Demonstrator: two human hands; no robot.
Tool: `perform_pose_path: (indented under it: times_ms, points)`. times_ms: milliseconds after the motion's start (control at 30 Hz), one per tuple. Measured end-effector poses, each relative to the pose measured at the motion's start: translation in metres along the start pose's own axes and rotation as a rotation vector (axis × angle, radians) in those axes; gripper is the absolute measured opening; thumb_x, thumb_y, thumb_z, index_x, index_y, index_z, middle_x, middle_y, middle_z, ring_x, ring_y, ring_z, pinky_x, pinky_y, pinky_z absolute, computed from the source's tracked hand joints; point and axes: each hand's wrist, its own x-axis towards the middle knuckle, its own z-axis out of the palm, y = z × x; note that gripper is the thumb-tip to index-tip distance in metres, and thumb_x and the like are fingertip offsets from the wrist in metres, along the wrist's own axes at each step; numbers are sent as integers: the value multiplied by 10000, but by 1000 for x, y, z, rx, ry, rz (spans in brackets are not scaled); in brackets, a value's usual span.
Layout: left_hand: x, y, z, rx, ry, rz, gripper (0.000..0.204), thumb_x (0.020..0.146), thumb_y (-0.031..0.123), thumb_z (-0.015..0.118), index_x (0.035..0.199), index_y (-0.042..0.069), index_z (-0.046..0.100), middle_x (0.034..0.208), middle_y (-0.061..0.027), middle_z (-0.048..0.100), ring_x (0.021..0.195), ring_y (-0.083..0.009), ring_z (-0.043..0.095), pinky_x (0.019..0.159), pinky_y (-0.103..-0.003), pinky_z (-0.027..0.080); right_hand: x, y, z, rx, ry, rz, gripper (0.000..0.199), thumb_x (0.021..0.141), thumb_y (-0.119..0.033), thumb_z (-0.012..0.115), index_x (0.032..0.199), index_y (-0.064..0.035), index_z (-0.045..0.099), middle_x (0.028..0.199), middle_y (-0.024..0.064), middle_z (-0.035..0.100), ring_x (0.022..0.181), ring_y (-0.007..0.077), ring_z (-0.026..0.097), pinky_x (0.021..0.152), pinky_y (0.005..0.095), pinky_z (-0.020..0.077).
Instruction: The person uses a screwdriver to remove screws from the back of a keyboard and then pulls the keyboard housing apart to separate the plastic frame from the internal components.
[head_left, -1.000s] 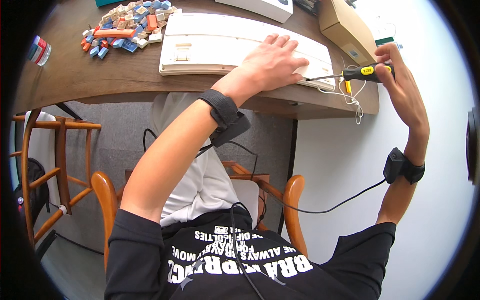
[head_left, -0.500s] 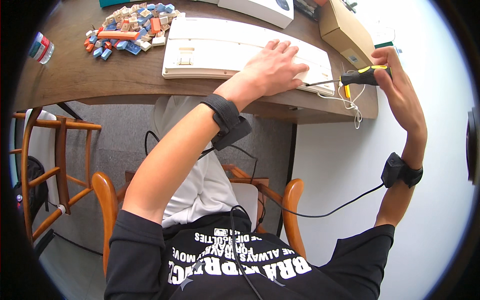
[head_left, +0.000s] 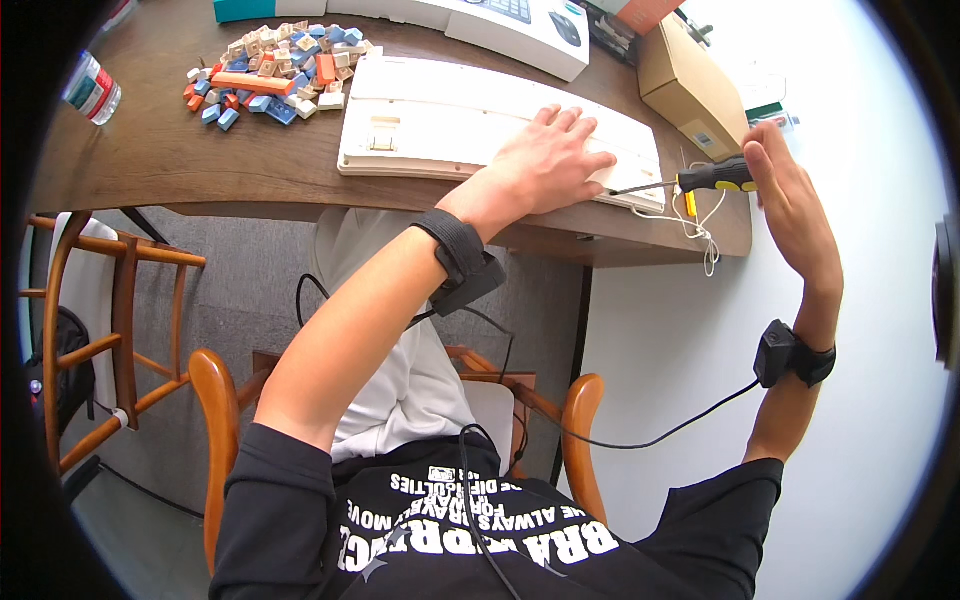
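Observation:
A white keyboard (head_left: 440, 110) lies face down on the desk, its underside and a fold-out foot showing. Flat across its right half rests my left hand (head_left: 555, 160), fingers spread, holding nothing. My right hand (head_left: 795, 205) has the end of a black and yellow screwdriver (head_left: 712, 178) between thumb and fingers, though part of the grip is hidden behind the thumb. The screwdriver lies nearly level, and its tip meets the keyboard's near right edge, just beside my left hand. Whether the tip sits in a screw or a seam, I cannot tell.
Loose blue, orange and cream keycaps (head_left: 270, 75) are heaped left of the keyboard. A bottle (head_left: 95, 90) stands far left. Behind are a white box (head_left: 530, 35) and a cardboard box (head_left: 690, 85). A white cable (head_left: 708, 240) dangles over the desk's right edge, near the wall (head_left: 680, 330).
The screwdriver's handle has turned, its yellow patches now lower. My right fingers have straightened around its end. My left hand keeps its place on the keyboard; the whole view has shifted slightly.

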Motion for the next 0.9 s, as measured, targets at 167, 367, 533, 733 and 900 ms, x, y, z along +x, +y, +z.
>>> perform_pose_path:
  times_ms: [167, 367, 533, 733, 900]
  points:
    - [0, -1, -3, 5, -20, -3, 430, 956, 447, 575, 1315, 213, 618, 1426, -218, 498, 1357, -384, 430, 1134, -487, 320, -3, -5, 3, -56, 20, -32, 226, 1043, -292, 499, 1057, -67, 486, 799, 156, 584, 721, 266, 595, 714, 375, 485]
    - [1, 0, 1, -13, -20, -6, 437, 961, 450, 563, 1319, 204, 613, 1437, -219, 490, 1364, -384, 423, 1144, -487, 308, -11, -4, 2, 148, -20, -271, 238, 1030, -253, 501, 1198, -88, 468, 1049, 90, 551, 755, 190, 581, 740, 338, 501]
    - [1, -2, 0, -25, -28, -12, 432, 966, 444, 556, 1319, 203, 613, 1442, -220, 485, 1371, -386, 417, 1151, -491, 301, -4, -19, -10, -117, -119, 79, 291, 1054, -305, 475, 1008, -19, 502, 696, 154, 550, 666, 235, 563, 648, 347, 464]
    - [6, 5, -4, -21, -42, 10, 428, 968, 432, 558, 1326, 204, 610, 1443, -220, 485, 1372, -383, 418, 1152, -492, 299, -14, -10, -2, 49, -55, -260, 220, 940, -134, 615, 1127, -67, 520, 993, 132, 597, 910, 242, 598, 720, 352, 517]
    - [-1, -1, -3, -24, -57, -25, 429, 968, 425, 561, 1328, 198, 610, 1439, -221, 488, 1369, -385, 419, 1151, -484, 303, -20, -26, -8, 4, -115, -10, 265, 1004, -276, 553, 1182, -86, 502, 1042, 156, 630, 891, 287, 649, 737, 399, 535]
